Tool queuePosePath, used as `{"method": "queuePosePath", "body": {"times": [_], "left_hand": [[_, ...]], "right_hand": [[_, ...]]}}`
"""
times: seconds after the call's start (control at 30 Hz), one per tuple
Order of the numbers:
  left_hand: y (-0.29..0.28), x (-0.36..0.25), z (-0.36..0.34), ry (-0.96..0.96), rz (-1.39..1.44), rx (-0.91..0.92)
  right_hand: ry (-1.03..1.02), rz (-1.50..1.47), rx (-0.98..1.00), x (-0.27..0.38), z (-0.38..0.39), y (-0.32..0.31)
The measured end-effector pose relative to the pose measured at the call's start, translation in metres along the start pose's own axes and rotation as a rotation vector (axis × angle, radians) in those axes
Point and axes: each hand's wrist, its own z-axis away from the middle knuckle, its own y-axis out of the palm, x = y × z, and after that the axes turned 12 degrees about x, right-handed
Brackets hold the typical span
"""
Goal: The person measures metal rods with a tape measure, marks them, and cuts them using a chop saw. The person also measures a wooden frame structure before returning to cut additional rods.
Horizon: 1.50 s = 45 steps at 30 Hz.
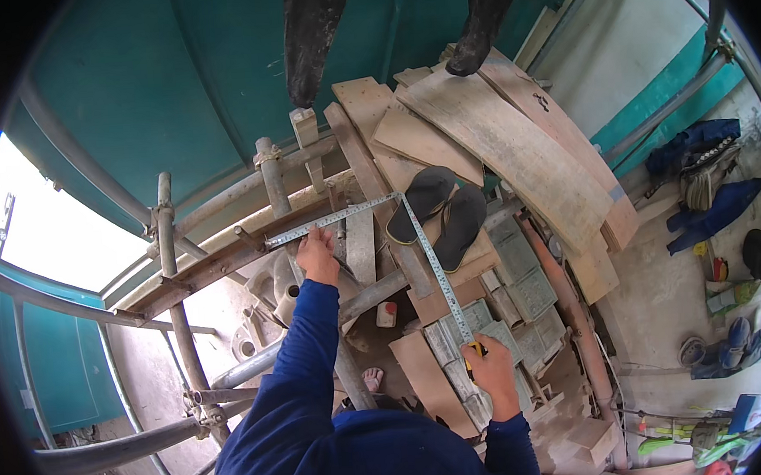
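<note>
A tape measure's silver blade is drawn out and bends sharply above a pair of dark flip-flops. The yellow and black case sits in my right hand, its fingers closed round it. From the bend, the other stretch of blade runs left to a rusty steel beam. Near that end my left hand grips the blade with closed fingers. The flip-flops lie soles down on the boards, just right of the blade.
Plywood sheets are stacked loosely at the far right. Scaffold pipes with clamps cross the left side. Below lie grey panels and a reddish pipe. Clothes lie at the right. Two dark tapered shapes hang at the top.
</note>
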Motion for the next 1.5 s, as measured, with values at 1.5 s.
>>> {"method": "queuePosePath", "body": {"times": [1.5], "left_hand": [[0.005,-0.001,0.003,0.027,0.018,-0.034]], "right_hand": [[-0.049,-0.018,-0.027,0.001,0.017,0.025]]}}
